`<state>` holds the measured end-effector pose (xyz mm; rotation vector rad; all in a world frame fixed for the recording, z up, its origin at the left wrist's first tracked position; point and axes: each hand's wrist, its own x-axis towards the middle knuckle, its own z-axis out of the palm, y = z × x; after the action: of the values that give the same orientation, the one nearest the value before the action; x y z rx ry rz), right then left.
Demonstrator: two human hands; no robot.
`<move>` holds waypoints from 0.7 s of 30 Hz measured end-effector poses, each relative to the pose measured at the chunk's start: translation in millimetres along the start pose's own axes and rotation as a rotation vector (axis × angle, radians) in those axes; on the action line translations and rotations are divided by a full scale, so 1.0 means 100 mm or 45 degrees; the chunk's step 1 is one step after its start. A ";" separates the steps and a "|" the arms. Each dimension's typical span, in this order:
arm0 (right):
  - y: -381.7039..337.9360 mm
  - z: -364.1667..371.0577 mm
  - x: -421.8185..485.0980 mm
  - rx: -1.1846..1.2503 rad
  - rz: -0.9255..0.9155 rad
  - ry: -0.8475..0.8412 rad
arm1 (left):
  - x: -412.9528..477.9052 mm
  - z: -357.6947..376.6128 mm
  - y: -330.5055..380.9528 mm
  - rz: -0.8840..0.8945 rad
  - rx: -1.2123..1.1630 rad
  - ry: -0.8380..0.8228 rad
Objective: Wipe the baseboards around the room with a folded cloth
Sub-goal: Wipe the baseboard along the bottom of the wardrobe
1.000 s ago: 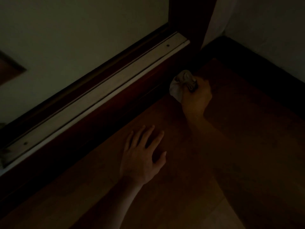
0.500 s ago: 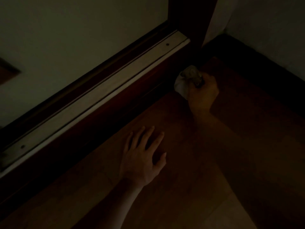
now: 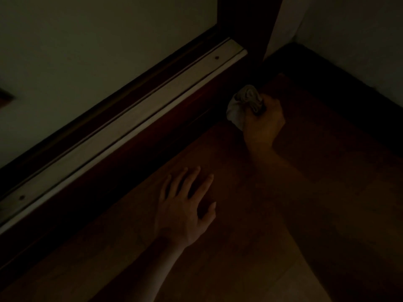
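The room is dim. My right hand (image 3: 262, 122) grips a bunched pale cloth (image 3: 238, 107) and holds it against the dark wooden baseboard (image 3: 178, 127) near the corner by a dark door frame (image 3: 246, 29). My left hand (image 3: 185, 205) lies flat on the wooden floor (image 3: 250, 214) with its fingers spread, a short way in front of the baseboard. Part of the cloth is hidden inside my right fist.
A pale metal strip (image 3: 122, 131) with screws runs along the top of the baseboard below a light wall (image 3: 98, 51). A second dark baseboard (image 3: 349, 88) runs along the right wall, meeting the corner behind the door frame.
My right hand has slid the cloth along the baseboard toward the corner, up and to the right. My left hand has stayed in place on the floor.
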<state>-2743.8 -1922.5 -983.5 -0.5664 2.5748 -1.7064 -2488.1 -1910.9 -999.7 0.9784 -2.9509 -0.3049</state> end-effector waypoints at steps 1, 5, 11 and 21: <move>-0.01 0.00 -0.06 0.008 -0.003 -0.026 | 0.00 0.00 0.01 -0.002 -0.001 -0.003; 0.02 -0.04 -0.19 -0.025 -0.165 -0.230 | 0.00 0.00 0.01 -0.006 -0.014 0.004; 0.08 -0.11 0.49 -0.218 0.045 -0.014 | -0.01 0.02 0.00 0.008 -0.002 0.005; 0.12 -0.14 0.55 -0.216 0.007 -0.001 | 0.00 0.00 -0.01 -0.006 -0.015 -0.035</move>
<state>-2801.3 -1922.3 -977.9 -0.5636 2.7350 -1.4946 -2487.1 -1911.8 -1000.2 0.9874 -2.9681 -0.3381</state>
